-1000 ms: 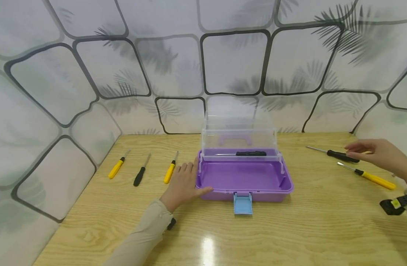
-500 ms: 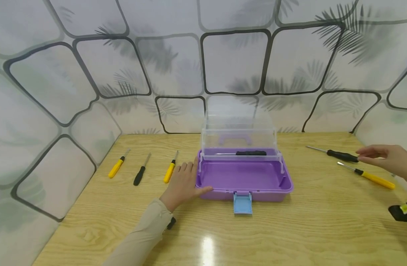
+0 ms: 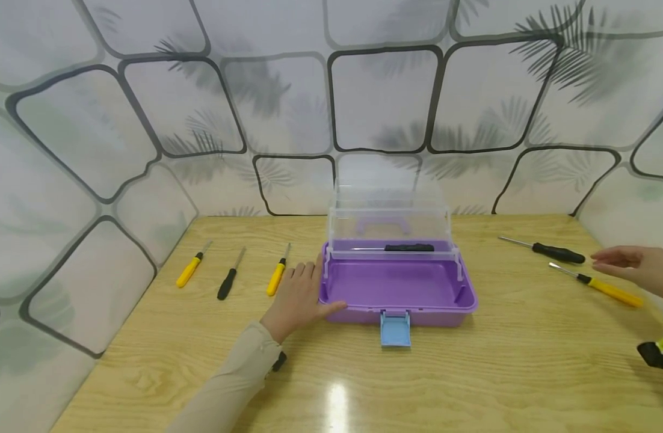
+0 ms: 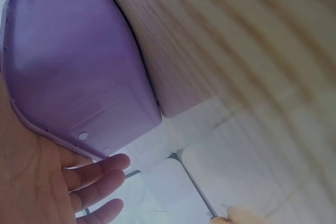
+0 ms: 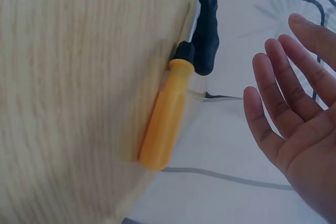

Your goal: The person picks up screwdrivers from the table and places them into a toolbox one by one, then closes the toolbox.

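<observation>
My left hand [image 3: 296, 300] rests against the left end of an open purple toolbox [image 3: 396, 317], its thumb on the front rim. In the left wrist view its relaxed fingers [image 4: 100, 187] reach past the rim without curling round it. A black-handled screwdriver [image 3: 410, 248] lies along the back of the box. Over at the right, my right hand [image 3: 640, 267] hovers with nothing in it, just beyond the handle end of another black screwdriver [image 3: 559, 252]. Below that lies a yellow screwdriver [image 3: 613, 292]. The right wrist view shows the palm and spread fingers [image 5: 270, 80] apart from both tools.
Two yellow screwdrivers, one far left [image 3: 189, 270] and one close to my left hand [image 3: 276, 278], flank a black screwdriver [image 3: 227, 284]. The clear lid [image 3: 391, 198] stands raised near the wall; a blue latch [image 3: 395, 331] hangs down in front.
My right hand has drawn away to the right and slightly nearer, off the handle end of the black screwdriver, which stays on the table. My left hand stays at the toolbox.
</observation>
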`<state>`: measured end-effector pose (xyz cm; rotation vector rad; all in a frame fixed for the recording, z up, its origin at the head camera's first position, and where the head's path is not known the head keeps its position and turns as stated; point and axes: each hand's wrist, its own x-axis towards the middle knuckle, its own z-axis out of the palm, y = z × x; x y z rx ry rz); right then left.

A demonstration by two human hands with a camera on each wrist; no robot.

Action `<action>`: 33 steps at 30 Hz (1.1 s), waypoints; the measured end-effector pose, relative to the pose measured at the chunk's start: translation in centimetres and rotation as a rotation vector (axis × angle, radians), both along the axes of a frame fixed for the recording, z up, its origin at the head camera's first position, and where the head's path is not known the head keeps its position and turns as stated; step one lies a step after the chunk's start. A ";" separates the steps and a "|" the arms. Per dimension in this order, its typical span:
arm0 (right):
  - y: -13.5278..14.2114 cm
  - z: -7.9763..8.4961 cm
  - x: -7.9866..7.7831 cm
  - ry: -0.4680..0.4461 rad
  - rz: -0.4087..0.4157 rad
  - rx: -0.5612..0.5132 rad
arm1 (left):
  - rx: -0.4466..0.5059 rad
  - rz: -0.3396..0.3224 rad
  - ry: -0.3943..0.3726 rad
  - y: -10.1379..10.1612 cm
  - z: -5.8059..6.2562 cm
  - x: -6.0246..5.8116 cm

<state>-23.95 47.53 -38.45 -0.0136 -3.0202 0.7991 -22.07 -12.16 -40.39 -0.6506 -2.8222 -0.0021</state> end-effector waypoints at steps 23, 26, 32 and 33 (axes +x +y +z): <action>7.8 -7.4 -2.6 -0.008 -0.118 -0.045 | -0.001 0.003 -0.017 0.1 0.2 0.2; 7.6 -7.3 -2.3 -0.014 -0.128 -0.049 | -0.001 0.004 -0.024 0.1 0.2 0.2; 7.5 -7.6 -2.0 -0.011 -0.124 -0.051 | 0.016 0.000 -0.030 0.2 0.4 0.2; 7.5 -7.7 -1.9 -0.011 -0.120 -0.051 | 0.019 -0.001 -0.032 0.2 0.4 0.2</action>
